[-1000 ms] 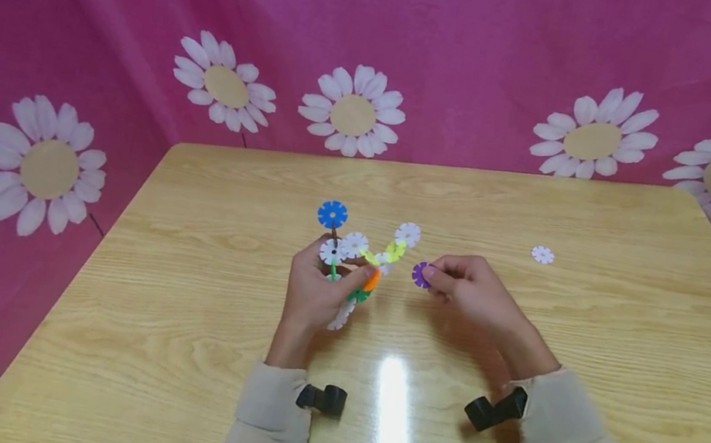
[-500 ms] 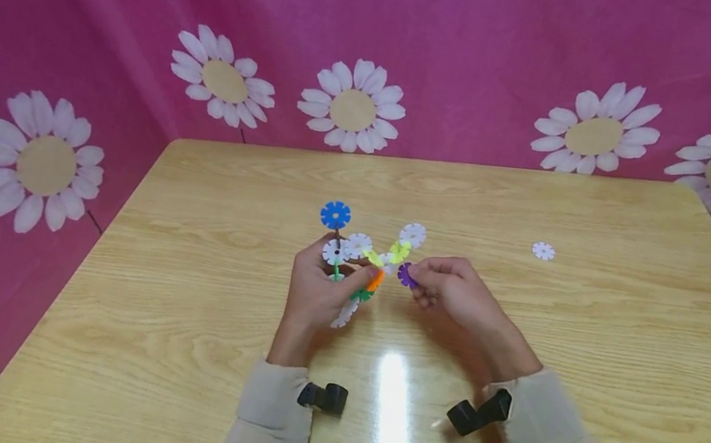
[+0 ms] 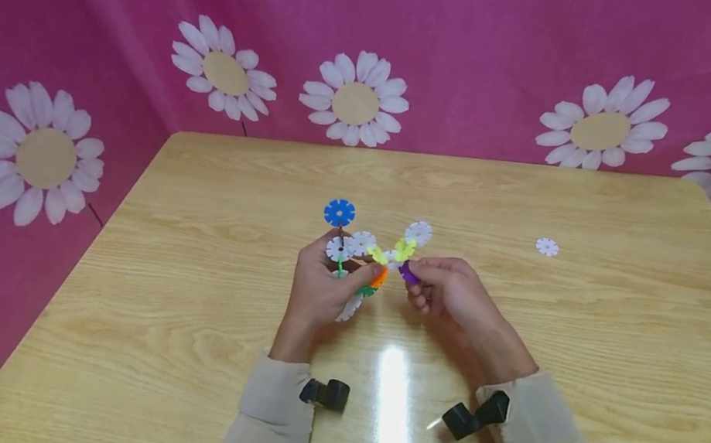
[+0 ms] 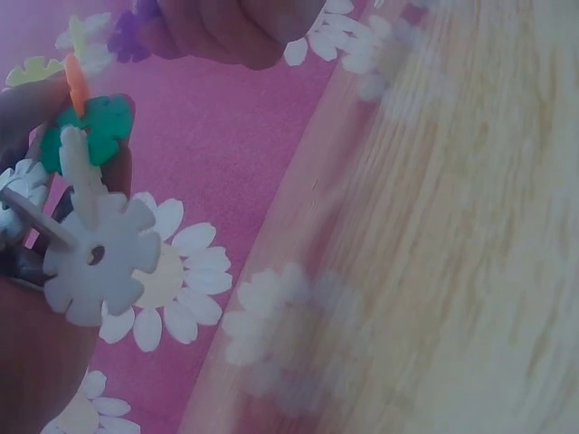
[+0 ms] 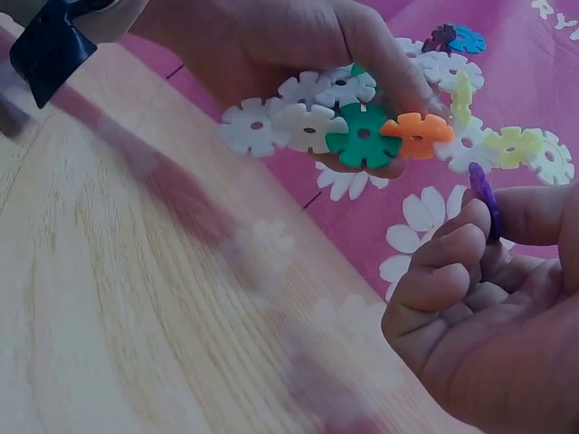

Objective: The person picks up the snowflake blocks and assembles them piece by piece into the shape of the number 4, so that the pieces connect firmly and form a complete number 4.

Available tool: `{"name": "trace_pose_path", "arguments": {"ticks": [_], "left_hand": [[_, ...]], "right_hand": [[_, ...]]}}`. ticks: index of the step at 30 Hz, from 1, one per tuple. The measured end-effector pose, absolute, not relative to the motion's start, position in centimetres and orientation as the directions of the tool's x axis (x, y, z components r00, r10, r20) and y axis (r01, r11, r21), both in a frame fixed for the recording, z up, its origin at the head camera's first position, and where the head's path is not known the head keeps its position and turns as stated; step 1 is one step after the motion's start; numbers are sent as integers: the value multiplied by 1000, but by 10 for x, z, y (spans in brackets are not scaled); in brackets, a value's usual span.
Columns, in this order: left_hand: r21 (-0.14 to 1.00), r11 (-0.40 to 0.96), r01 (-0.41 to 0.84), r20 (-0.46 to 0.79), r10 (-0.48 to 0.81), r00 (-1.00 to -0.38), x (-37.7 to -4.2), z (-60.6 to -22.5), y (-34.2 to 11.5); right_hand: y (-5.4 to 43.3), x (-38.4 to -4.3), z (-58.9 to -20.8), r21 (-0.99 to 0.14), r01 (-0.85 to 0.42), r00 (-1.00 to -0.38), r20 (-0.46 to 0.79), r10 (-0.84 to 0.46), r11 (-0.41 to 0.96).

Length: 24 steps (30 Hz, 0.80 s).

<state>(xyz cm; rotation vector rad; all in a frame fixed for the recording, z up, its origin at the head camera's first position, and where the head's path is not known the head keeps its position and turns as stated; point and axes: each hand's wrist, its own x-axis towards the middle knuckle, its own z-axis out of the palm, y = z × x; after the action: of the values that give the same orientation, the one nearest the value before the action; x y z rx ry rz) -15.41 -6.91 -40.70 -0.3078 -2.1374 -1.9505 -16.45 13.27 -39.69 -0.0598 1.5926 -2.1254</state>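
My left hand grips a chain of interlocking notched discs, thumb pressed near the orange disc. White, yellow and green discs join on to it, and a blue disc sticks up at the far end. Between thumb and index finger my right hand pinches a purple disc. Its edge is right at a white disc of the chain, just beyond the orange one. In the left wrist view a white disc hangs nearest the camera; my palm hides part of the chain.
One loose white disc lies on the wooden table at the back right. A pink cloth printed with daisies hangs behind and to the left. Black wrist cameras sit on both sleeves.
My right hand has moved left with the purple disc, bringing it from a gap away up to the white disc of the chain, and has turned it. My left hand keeps its grip.
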Motion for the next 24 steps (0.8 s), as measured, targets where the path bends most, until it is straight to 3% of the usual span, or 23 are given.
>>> {"name": "trace_pose_path", "arguments": {"ticks": [24], "left_hand": [[967, 96, 238, 241, -22, -970, -155, -410, -60]], "right_hand": [[123, -160, -395, -896, 392, -892, -315, -324, -208]]}}
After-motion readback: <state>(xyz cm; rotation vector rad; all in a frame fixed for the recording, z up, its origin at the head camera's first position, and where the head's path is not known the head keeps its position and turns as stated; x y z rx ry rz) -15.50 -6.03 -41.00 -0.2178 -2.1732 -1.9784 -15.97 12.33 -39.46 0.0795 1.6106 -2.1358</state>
